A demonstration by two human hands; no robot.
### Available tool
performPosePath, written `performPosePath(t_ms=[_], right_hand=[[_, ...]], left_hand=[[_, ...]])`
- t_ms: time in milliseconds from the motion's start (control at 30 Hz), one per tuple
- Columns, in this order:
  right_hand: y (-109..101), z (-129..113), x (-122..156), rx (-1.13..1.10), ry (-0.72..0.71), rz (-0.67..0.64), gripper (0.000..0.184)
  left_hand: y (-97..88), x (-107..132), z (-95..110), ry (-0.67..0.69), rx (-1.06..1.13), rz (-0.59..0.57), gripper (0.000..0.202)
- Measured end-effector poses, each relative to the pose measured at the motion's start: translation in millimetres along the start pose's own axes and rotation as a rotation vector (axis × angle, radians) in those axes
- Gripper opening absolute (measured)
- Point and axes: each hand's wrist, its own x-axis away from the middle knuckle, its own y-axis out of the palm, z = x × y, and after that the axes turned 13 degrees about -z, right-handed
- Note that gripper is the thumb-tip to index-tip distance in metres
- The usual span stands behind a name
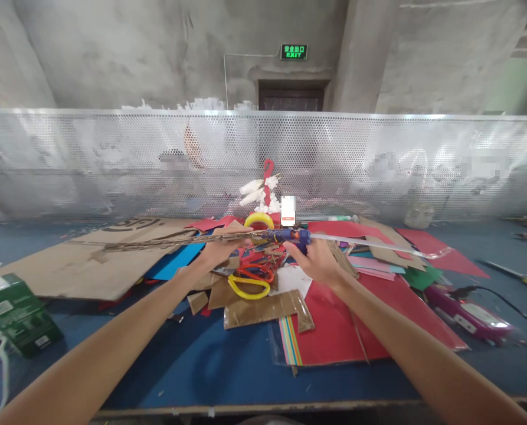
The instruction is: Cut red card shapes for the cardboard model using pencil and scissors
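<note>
My left hand (221, 251) is closed round the end of a long thin strip of brown cardboard (157, 241) that runs off to the left, level above the table. My right hand (316, 260) grips a blue glue gun (290, 235) with an orange trigger, its nozzle pointing left at the strip's end. A clear glue stick (369, 242) pokes out of the gun's back to the right. Beneath the hands lie yellow-handled scissors (249, 286) and red-handled scissors (258, 273) among cardboard scraps.
The blue table (179, 366) carries a large cardboard sheet (77, 265) at left, red paper (360, 319) and a stack of coloured sheets at right, a purple glue gun (467, 310) with a black cord, a green box (17, 313), and yellow tape (258, 221). A perforated metal screen (113, 159) stands behind.
</note>
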Motion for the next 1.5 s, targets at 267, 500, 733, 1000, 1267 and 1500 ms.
performPosePath(t_ms=[267, 500, 733, 1000, 1267, 1500], right_hand=[[-17, -7, 3, -0.062, 0.07, -0.045, 0.031], [-11, -4, 1, -0.04, 0.03, -0.023, 0.026], [2, 6, -2, -0.022, 0.0, -0.011, 0.035], [-7, 0, -2, -0.016, 0.0, -0.009, 0.038], [-5, -2, -2, -0.008, -0.003, 0.002, 0.039], [-10, -1, -2, -0.002, 0.041, 0.001, 0.042]], left_hand=[[1.5, 0, -6, -0.028, 0.11, 0.021, 0.037], [2.5, 1, 0, -0.036, 0.096, 0.003, 0.038], [4.3, 1, -4, -0.06, 0.152, -0.003, 0.037], [1.6, 0, -8, -0.057, 0.112, 0.019, 0.038], [1.6, 0, -7, -0.03, 0.136, -0.001, 0.036], [-0.8, 0, -15, -0.049, 0.149, 0.018, 0.035]])
